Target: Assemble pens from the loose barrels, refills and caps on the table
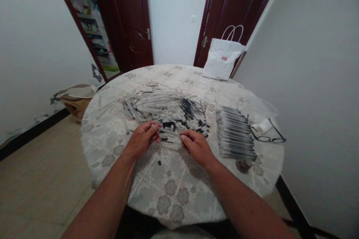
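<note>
Between my two hands a translucent white pen barrel (169, 131) is held roughly level above the table. My left hand (143, 137) pinches its left end, and my right hand (196, 145) pinches the right end. Just below the barrel lies a thin pen refill (167, 141) with a dark part. Beyond my hands spreads a heap of loose pen barrels (157, 101), with a bunch of black refills (190, 109) on its right. Small black and white caps (179, 124) are scattered along the near side. One black cap (159, 163) lies apart, closer to me.
A stack of pens (235, 132) in rows lies on the right of the cloth-covered table (174, 183). Beside it are eyeglasses (270, 139), a white roll (263, 126) and a small round dark object (243, 165). A white paper bag (223, 59) stands at the back.
</note>
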The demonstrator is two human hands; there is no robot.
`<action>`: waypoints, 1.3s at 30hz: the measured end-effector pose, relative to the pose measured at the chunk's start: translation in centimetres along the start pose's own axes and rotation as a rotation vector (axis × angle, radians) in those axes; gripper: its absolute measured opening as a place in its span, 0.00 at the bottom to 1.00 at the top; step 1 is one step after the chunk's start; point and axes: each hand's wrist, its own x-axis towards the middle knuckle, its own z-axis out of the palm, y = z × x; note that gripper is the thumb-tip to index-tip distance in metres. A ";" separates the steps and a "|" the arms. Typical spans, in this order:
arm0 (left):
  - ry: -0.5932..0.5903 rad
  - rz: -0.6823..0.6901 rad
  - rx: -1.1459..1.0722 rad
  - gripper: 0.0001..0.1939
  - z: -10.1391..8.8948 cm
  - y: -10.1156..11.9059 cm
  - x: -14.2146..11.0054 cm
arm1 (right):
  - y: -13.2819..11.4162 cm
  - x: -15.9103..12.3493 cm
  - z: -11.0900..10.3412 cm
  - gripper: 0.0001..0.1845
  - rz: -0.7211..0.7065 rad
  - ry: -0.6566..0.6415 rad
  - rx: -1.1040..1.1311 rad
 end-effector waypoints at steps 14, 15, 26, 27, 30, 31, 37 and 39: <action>-0.151 0.087 0.601 0.17 1.8 1.8 -1.4 | -2.5 -0.7 -1.4 0.05 -0.406 -0.097 -0.690; -0.157 0.095 0.643 0.18 1.9 1.9 -1.7 | -3.0 -0.9 -2.2 0.04 -0.404 -0.108 -0.767; -0.066 0.271 1.076 0.17 0.0 0.0 -8.1 | -0.5 -3.1 -18.1 0.08 -0.192 0.142 -1.112; -0.073 0.310 1.092 0.16 -0.2 -0.5 -8.4 | 0.3 -3.4 -19.1 0.09 -0.162 0.156 -1.159; -0.097 0.399 1.132 0.14 -0.9 -2.0 -8.9 | 1.9 -4.2 -21.0 0.09 -0.092 0.179 -1.275; -0.101 0.413 1.145 0.14 -1.1 -2.5 -9.0 | 2.3 -4.4 -21.3 0.10 -0.078 0.182 -1.301; -0.111 0.472 1.185 0.14 -2.0 -3.8 -9.1 | 3.2 -4.5 -21.2 0.10 -0.056 0.187 -1.371; -0.113 0.483 1.196 0.14 -2.0 -3.7 -9.2 | 3.4 -4.3 -21.0 0.11 -0.054 0.185 -1.369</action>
